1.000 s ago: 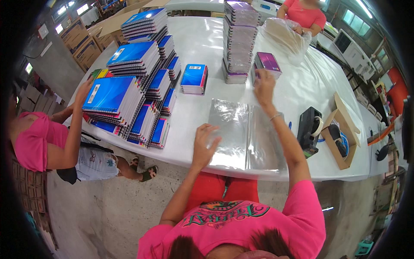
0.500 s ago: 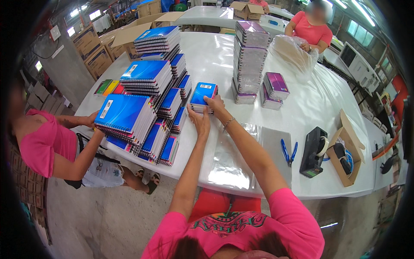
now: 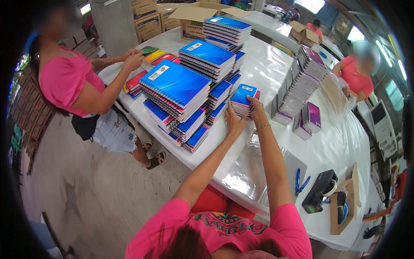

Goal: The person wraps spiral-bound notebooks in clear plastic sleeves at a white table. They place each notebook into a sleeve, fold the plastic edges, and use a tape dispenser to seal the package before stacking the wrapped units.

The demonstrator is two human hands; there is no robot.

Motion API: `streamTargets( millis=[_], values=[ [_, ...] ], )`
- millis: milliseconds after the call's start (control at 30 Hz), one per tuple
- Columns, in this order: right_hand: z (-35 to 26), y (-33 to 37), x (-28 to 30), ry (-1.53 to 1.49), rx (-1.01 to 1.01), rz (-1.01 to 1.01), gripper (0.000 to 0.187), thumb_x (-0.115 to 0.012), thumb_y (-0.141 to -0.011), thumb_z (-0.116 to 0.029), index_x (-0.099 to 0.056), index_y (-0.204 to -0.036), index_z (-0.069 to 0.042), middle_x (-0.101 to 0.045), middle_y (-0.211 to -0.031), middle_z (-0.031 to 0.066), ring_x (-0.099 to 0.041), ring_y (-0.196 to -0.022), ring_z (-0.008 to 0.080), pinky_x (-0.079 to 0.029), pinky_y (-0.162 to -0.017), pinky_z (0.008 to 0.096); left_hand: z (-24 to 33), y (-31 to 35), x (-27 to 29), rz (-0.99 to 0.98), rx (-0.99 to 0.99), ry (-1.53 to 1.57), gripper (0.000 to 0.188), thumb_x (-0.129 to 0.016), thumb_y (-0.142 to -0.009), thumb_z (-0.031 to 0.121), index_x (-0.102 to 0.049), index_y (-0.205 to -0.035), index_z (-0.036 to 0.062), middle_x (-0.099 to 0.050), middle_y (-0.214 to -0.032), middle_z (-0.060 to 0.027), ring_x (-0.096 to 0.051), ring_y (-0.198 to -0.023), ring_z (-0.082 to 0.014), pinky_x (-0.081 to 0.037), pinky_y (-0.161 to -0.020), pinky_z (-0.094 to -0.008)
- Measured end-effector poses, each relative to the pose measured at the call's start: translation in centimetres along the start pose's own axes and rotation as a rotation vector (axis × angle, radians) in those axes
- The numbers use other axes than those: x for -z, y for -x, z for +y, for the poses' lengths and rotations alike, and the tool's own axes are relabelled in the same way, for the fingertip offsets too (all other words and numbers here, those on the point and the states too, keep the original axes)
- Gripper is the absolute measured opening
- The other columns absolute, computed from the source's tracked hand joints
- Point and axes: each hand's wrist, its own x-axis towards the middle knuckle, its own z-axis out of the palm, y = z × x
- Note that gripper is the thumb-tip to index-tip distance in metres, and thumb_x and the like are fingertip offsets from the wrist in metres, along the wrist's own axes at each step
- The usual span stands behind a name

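A short stack of small blue spiral notebooks (image 3: 246,91) stands on the white table between my hands. My left hand (image 3: 235,124) presses against its near left side, fingers bent around the edge. From the right, my right hand (image 3: 258,110) grips the near right corner, thumb on the top cover. Just left rise tall piles of blue spiral notebooks (image 3: 174,84) in larger and smaller sizes. Beneath my right forearm lie clear plastic sheets (image 3: 241,170).
Plastic-wrapped notebooks (image 3: 297,84) form a tall tower at right, beside purple notebooks (image 3: 314,115). Blue pliers (image 3: 300,182), a black tape dispenser (image 3: 320,192) and an open small carton (image 3: 345,205) lie near right. One co-worker (image 3: 92,90) stands left; another (image 3: 355,75) handles plastic at far right.
The view has swung left, so everything appears shifted right. My hands stay on the small notebook stack. The left co-worker's hands have left the big blue pile and come together near the colored notebooks.
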Motion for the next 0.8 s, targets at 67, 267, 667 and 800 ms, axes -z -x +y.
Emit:
streamTargets(
  millis=[67,267,667,800],
  values=[
    [-0.6,1.6,-0.8,-0.05,-0.019,-0.076,0.04,-0.075,-0.079,-0.013,-0.058,-0.111,0.005,-0.065,-0.103,0.0183,-0.065,-0.092,0.0329,-0.055,-0.086,0.0483,-0.6,-0.2,0.2,0.001,0.005,0.012,0.097,-0.073,-0.079,0.023,-0.01,-0.15,0.0045,-0.028,-0.143,-0.0315,-0.027,-0.133,-0.0464,-0.021,-0.11,-0.0571],
    [-3.3,7.0,-1.5,-0.115,-0.169,-0.371,0.045,-0.072,-0.083,-0.021,-0.056,-0.12,-0.003,-0.064,-0.113,0.0182,-0.064,-0.1,0.0369,-0.051,-0.092,0.0537,-1.2,0.0,0.9,-0.008,-0.023,0.031,0.091,-0.064,-0.087,0.042,-0.011,-0.151,0.0059,-0.022,-0.149,-0.0291,-0.02,-0.139,-0.0459,-0.018,-0.111,-0.0592],
    [-4.1,23.7,8.4,-0.178,0.026,-0.353,0.045,-0.065,-0.091,-0.018,-0.048,-0.129,-0.001,-0.059,-0.122,0.012,-0.058,-0.112,0.0248,-0.047,-0.096,0.0431,5.9,6.2,4.1,-0.418,0.275,0.917,0.111,-0.062,-0.079,0.069,-0.013,-0.15,-0.0004,-0.045,-0.129,-0.0236,-0.048,-0.118,-0.0286,-0.041,-0.099,-0.0363],
    [-3.1,30.7,11.5,0.047,0.349,-0.232,0.068,-0.065,-0.089,-0.01,-0.027,-0.146,-0.002,-0.049,-0.133,0.0151,-0.051,-0.12,0.0251,-0.043,-0.101,0.0406,10.6,10.3,6.1,-0.703,0.219,0.739,0.1,-0.085,-0.07,0.04,-0.03,-0.144,-0.0004,-0.047,-0.136,-0.0181,-0.051,-0.12,-0.0244,-0.045,-0.099,-0.0348]
  ],
)
